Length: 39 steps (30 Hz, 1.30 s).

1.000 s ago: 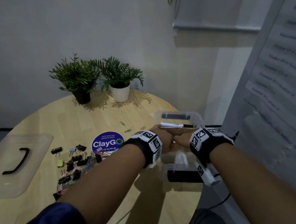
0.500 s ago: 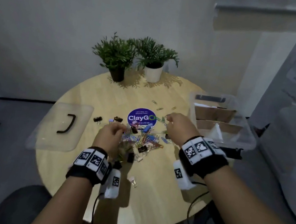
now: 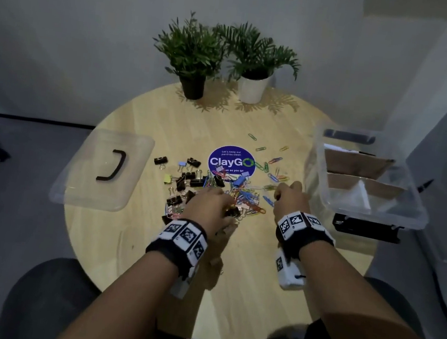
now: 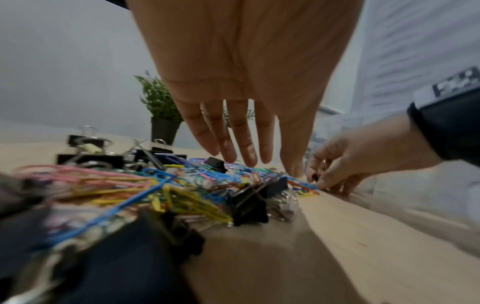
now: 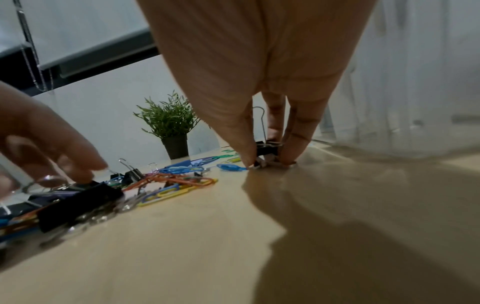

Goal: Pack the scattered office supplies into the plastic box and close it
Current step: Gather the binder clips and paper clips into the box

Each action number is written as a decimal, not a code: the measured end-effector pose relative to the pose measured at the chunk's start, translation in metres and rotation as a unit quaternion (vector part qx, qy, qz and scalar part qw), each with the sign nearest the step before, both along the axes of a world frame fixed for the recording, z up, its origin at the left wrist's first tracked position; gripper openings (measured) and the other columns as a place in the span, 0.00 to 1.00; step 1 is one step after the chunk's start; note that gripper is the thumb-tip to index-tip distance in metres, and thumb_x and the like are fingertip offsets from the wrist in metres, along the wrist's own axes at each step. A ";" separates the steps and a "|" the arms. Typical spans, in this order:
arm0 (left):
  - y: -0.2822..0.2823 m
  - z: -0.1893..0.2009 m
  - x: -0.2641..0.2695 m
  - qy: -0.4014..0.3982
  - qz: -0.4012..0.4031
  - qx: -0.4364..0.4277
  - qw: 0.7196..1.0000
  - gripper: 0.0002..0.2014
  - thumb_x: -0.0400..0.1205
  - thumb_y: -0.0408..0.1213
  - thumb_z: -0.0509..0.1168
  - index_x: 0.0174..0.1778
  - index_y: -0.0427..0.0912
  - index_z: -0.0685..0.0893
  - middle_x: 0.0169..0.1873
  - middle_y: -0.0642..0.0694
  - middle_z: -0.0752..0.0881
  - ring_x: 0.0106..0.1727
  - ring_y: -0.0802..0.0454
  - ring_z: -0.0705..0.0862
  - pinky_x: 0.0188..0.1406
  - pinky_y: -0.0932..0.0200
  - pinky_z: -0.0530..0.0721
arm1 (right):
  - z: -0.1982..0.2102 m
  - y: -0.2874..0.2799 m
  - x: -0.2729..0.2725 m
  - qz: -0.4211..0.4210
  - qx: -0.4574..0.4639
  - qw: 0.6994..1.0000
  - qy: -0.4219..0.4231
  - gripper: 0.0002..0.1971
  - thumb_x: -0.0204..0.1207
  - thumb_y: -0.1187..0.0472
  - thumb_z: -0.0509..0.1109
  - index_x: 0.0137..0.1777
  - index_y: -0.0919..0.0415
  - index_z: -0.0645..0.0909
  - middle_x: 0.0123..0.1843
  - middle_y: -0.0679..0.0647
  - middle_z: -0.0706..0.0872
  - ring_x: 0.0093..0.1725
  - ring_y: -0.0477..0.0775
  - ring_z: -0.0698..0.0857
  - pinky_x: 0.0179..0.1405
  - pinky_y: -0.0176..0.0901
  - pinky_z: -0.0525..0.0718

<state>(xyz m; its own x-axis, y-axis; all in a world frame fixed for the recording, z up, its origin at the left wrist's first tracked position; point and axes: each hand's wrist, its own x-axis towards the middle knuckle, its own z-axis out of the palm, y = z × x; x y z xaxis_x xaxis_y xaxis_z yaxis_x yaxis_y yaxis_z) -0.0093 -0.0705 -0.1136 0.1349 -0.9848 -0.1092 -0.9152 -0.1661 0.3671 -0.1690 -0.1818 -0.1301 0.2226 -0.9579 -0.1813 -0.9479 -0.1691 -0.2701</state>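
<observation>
Right wrist: fingers (image 5: 296,142) pinch binder clip (image 5: 267,151).

Black wristbands (image 3: 178,241) w/ b&w marker tags

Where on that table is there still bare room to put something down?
Bare wood lies along the near edge, in front of both wrists, and between the plants and the sticker. The middle is crowded with clips, the lid fills the left, the box the right.
</observation>
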 end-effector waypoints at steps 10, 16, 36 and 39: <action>-0.013 0.020 0.007 0.317 0.152 -0.084 0.932 0.09 0.77 0.32 0.66 0.32 0.44 0.74 0.51 0.48 0.88 0.53 0.53 0.86 0.54 0.55 0.82 | -0.003 0.005 -0.008 -0.108 0.011 0.972 -0.208 0.07 0.70 0.70 0.67 0.42 0.59 0.72 0.45 0.65 0.81 0.40 0.65 0.83 0.36 0.46 0.78; 0.014 0.021 0.025 0.619 0.263 -0.043 0.739 0.13 0.84 0.30 0.60 0.33 0.42 0.68 0.50 0.34 0.87 0.50 0.43 0.89 0.50 0.49 0.89 | 0.017 0.027 -0.005 -0.288 0.234 0.711 -0.598 0.07 0.78 0.71 0.63 0.42 0.60 0.74 0.33 0.61 0.80 0.26 0.50 0.79 0.20 0.33 0.79; 0.026 -0.002 0.013 0.028 -0.037 0.055 0.997 0.17 0.78 0.42 0.69 0.61 0.47 0.77 0.62 0.47 0.76 0.57 0.47 0.81 0.53 0.54 0.80 | -0.006 0.067 0.023 0.112 0.019 0.992 -0.059 0.04 0.78 0.66 0.63 0.51 0.63 0.75 0.60 0.63 0.76 0.51 0.66 0.81 0.48 0.51 0.78; 0.028 0.008 0.013 0.109 -0.001 0.022 0.994 0.15 0.79 0.39 0.67 0.59 0.46 0.71 0.54 0.45 0.83 0.43 0.50 0.81 0.37 0.59 0.75 | -0.003 0.067 0.022 0.102 0.037 0.992 -0.062 0.08 0.73 0.66 0.66 0.49 0.59 0.71 0.56 0.63 0.79 0.53 0.65 0.80 0.44 0.46 0.73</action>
